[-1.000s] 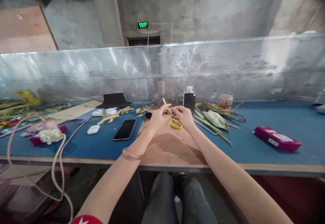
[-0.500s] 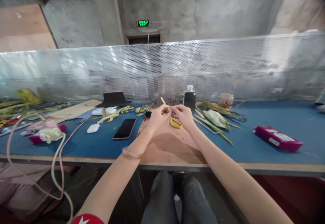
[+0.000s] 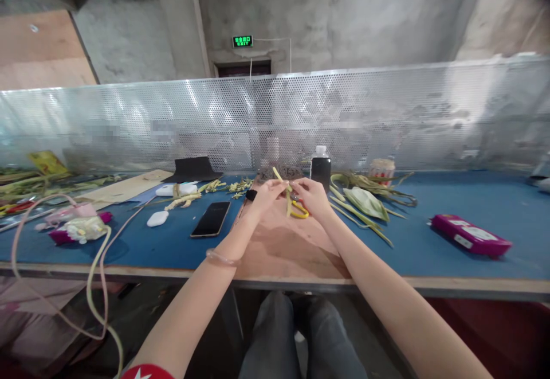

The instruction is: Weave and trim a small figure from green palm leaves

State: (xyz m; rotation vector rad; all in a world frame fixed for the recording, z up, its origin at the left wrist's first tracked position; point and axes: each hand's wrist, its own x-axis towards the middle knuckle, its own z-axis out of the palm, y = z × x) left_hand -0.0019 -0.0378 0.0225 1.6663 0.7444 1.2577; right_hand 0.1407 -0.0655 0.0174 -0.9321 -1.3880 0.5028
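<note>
Over the wooden board (image 3: 292, 250), both hands meet at a pale green plant-leaf strip (image 3: 288, 204). One end of the strip points up and away, and another hangs down between the hands. My left hand (image 3: 268, 195) is closed, its thumb and fingers pinching the strip from the left. From the right, my right hand (image 3: 313, 195) pinches it too, with fingertips close to the left ones. Just below the right fingers lies a yellow loop handle (image 3: 301, 211), apparently of scissors; the rest is mostly hidden. The exact fold at the fingertips is too small to make out.
Leaf strips and a broad pale leaf (image 3: 367, 202) lie right of the board, near a dark-filled bottle (image 3: 320, 170) and a jar (image 3: 382, 170). A purple packet (image 3: 470, 234) is farther right. On the left are a phone (image 3: 211, 219), a white case (image 3: 157, 218) and looping cables (image 3: 92, 287).
The leaf strip now hangs down more visibly between my hands, and its upper end has shifted slightly. My fingers have moved a little; both hands remain over the board.
</note>
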